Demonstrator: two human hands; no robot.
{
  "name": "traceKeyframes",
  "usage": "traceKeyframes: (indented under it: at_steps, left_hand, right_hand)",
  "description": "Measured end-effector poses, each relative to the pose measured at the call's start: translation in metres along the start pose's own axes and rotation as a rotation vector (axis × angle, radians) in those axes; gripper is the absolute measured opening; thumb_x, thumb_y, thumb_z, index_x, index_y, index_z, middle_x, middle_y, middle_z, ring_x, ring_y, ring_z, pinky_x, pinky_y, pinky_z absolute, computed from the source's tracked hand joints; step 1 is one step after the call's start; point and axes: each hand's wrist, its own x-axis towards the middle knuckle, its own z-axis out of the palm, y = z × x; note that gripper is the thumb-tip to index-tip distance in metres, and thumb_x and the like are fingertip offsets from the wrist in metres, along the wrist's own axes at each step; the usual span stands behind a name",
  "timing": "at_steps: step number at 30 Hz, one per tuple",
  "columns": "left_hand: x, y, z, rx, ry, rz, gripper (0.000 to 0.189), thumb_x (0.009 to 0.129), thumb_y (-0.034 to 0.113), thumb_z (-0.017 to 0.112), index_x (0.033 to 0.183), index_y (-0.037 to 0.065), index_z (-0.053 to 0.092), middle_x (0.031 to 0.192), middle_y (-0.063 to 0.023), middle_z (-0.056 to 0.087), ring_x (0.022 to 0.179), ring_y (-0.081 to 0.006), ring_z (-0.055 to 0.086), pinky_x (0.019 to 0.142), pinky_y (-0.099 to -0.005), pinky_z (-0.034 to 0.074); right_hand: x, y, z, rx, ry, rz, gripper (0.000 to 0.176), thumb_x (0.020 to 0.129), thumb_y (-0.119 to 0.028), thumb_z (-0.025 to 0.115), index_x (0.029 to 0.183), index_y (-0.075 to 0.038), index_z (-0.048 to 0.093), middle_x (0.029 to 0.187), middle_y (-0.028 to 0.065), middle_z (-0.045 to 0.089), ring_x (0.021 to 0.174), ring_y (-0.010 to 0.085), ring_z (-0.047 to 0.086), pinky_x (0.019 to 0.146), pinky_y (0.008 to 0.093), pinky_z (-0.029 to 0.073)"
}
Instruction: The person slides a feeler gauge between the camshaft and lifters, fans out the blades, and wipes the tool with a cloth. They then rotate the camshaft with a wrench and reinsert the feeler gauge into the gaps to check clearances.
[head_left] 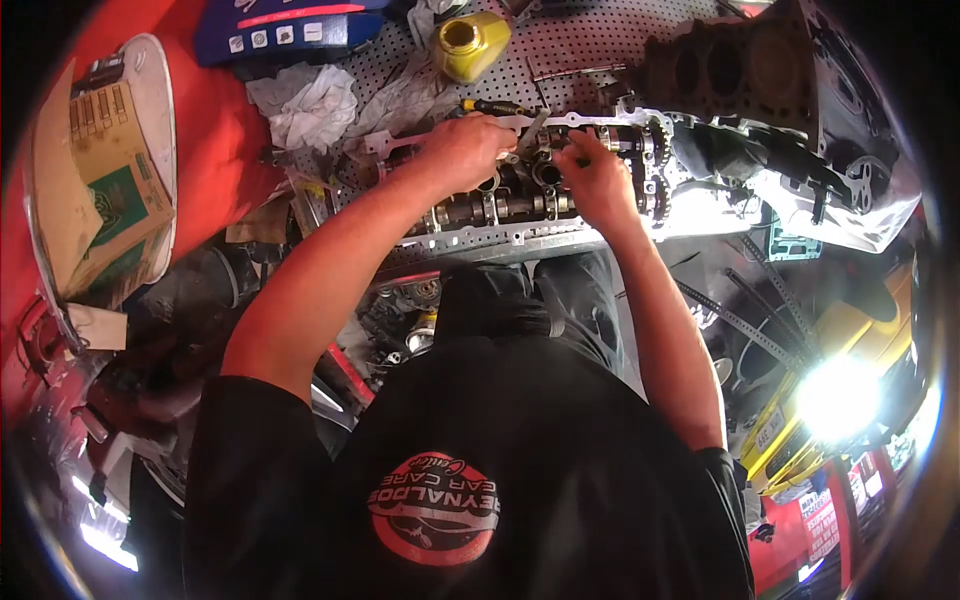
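Note:
An engine cylinder head [519, 237] with camshafts [470, 213] lies lengthwise on the bench in front of me. Over its upper left part, my left hand [470, 152] is closed, its fingertips near the middle; what they grip is hidden. My right hand [598, 180] reaches down to the upper camshaft, fingers bent together at the head, and whatever is between them is too small to make out. A flat grey metal piece [537, 127] slants up between the two hands. Just beyond my left hand lies a yellow-and-black handled tool [495, 107].
A yellow oil bottle [470, 50], crumpled white rags [310, 105] and a blue case [290, 30] occupy the perforated bench top [580, 35]. A dark engine block [735, 70] stands at upper right. Cardboard boxes [115, 185] are at left, and a bright lamp [838, 398] shines at right.

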Motion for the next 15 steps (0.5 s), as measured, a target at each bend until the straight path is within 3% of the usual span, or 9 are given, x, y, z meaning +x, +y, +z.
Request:
traceKeyframes:
  at_steps: [4, 6, 9, 12, 15]
  left_hand:
    - [0.003, -0.003, -0.001, 0.014, -0.021, 0.023, 0.014, 0.085, 0.014, 0.061, 0.096, 0.010, 0.069, 0.097, -0.0116, 0.064, 0.100, -0.0326, 0.061, 0.083, -0.0468, 0.050]
    - [0.004, -0.003, 0.000, 0.004, -0.041, 0.008, 0.014, 0.086, 0.015, 0.061, 0.095, 0.009, 0.068, 0.098, -0.0123, 0.064, 0.099, -0.0337, 0.062, 0.083, -0.0477, 0.050]
    - [0.006, -0.001, 0.001, -0.020, -0.049, -0.003, 0.014, 0.086, 0.015, 0.059, 0.094, 0.008, 0.068, 0.098, -0.0130, 0.065, 0.099, -0.0344, 0.062, 0.082, -0.0491, 0.050]
    - [0.008, 0.005, 0.002, 0.060, -0.090, 0.000, 0.016, 0.082, 0.013, 0.059, 0.093, 0.009, 0.069, 0.099, -0.0114, 0.066, 0.100, -0.0314, 0.063, 0.080, -0.0478, 0.052]
    - [0.013, 0.014, 0.007, 0.208, -0.086, 0.095, 0.017, 0.077, 0.013, 0.061, 0.090, 0.009, 0.071, 0.096, -0.0090, 0.067, 0.099, -0.0277, 0.064, 0.078, -0.0439, 0.054]
  right_hand:
    - [0.022, 0.013, 0.019, 0.039, 0.009, 0.150, 0.043, 0.085, -0.037, 0.067, 0.112, -0.004, 0.067, 0.098, 0.0157, 0.072, 0.096, 0.0329, 0.068, 0.086, 0.0407, 0.053]
    - [0.023, 0.012, 0.021, 0.091, 0.046, 0.160, 0.038, 0.085, -0.031, 0.071, 0.108, -0.001, 0.068, 0.095, 0.0146, 0.073, 0.084, 0.0267, 0.071, 0.077, 0.0355, 0.055]
    - [0.014, -0.003, 0.019, 0.437, 0.116, 0.321, 0.034, 0.083, -0.023, 0.075, 0.106, 0.002, 0.069, 0.089, 0.0113, 0.072, 0.069, 0.0156, 0.068, 0.066, 0.0280, 0.054]
    - [0.023, 0.003, 0.034, 0.526, 0.161, 0.310, 0.034, 0.082, -0.018, 0.077, 0.107, 0.004, 0.068, 0.082, 0.0072, 0.070, 0.062, 0.0088, 0.062, 0.058, 0.0235, 0.049]
    - [0.025, 0.006, 0.039, 0.478, 0.198, 0.318, 0.034, 0.083, -0.020, 0.076, 0.108, 0.003, 0.069, 0.076, 0.0051, 0.068, 0.062, 0.0093, 0.060, 0.058, 0.0247, 0.048]
